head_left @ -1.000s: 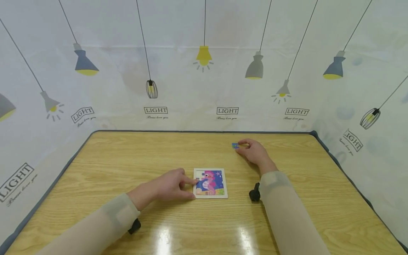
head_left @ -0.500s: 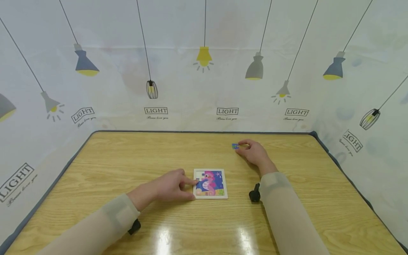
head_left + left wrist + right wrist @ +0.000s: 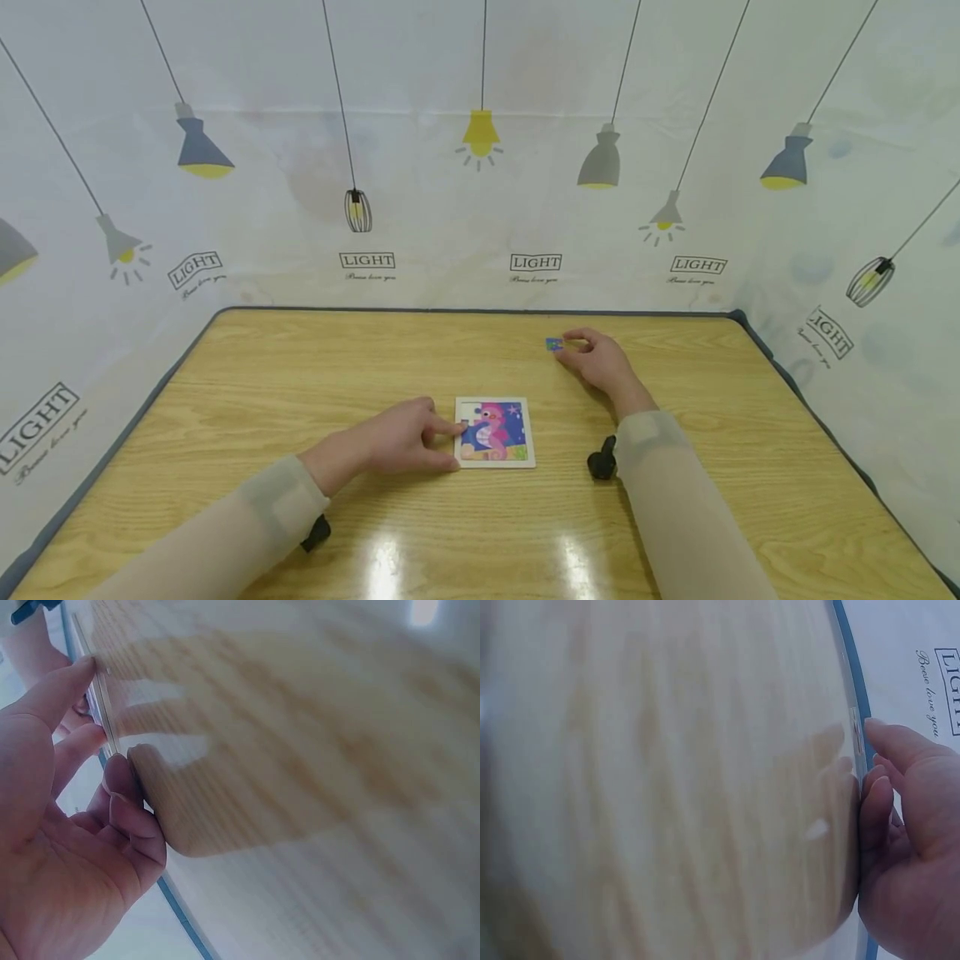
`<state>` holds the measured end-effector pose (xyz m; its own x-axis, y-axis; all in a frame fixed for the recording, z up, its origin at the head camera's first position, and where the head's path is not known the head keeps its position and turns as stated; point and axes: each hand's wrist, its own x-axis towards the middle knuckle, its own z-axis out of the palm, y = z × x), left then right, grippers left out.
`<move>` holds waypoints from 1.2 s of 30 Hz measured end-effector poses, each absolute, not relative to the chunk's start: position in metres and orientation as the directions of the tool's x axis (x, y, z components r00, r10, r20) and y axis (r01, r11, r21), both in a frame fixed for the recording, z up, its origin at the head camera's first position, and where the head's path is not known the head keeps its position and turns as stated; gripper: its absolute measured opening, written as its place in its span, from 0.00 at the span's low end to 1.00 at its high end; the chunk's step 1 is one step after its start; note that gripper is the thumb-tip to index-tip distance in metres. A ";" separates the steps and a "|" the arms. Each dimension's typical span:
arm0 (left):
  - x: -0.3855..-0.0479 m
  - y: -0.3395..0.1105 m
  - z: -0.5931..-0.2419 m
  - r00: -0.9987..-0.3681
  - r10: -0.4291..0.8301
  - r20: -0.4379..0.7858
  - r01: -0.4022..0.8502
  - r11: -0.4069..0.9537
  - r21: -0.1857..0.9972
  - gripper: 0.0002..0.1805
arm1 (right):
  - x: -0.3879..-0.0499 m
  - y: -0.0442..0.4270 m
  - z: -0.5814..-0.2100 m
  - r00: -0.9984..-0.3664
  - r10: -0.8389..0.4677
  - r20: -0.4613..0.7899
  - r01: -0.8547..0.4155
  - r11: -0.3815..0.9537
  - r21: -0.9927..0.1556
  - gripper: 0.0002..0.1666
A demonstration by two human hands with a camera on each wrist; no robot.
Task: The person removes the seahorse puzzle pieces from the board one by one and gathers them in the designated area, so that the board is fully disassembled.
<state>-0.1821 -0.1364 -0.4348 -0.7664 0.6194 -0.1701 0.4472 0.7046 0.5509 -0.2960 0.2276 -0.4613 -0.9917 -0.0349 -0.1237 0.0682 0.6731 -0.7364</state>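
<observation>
A square seahorse jigsaw puzzle in a white frame (image 3: 532,433) lies on the wooden table. My left hand (image 3: 401,436) is at its left side: the index fingertip presses on the picture's left part, and the thumb touches the lower left corner. In the left wrist view, the other fingers of that hand (image 3: 75,817) are bent against the tabletop. Farther back, a small blue puzzle piece (image 3: 552,343) lies flat. My right hand (image 3: 598,360) holds its right end between thumb and index finger. In the right wrist view the piece (image 3: 856,729) shows edge-on beside the thumb (image 3: 896,739).
The wooden table (image 3: 247,375) has a dark blue edge strip (image 3: 480,311) at the back and sides. Behind it hangs a white cloth (image 3: 420,208) printed with lamps. A dark wrist device (image 3: 602,460) hangs under the right sleeve, another device (image 3: 317,533) under the left.
My right index fingertip has shifted very slightly to the right at the piece, and the right forearm has moved slightly. The left hand, the puzzle and the piece stay where they were.
</observation>
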 end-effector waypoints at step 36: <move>-0.182 -0.136 -0.432 -0.764 0.619 -0.182 0.452 0.715 0.533 0.31 | -0.233 0.171 -0.437 -0.858 -0.499 -0.126 -0.182 0.524 -0.832 0.21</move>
<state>-0.1825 -0.1358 -0.4320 -0.7644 0.6186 -0.1815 0.4524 0.7153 0.5327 -0.2325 0.1708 -0.4370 -0.8576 -0.4986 -0.1264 -0.1818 0.5237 -0.8323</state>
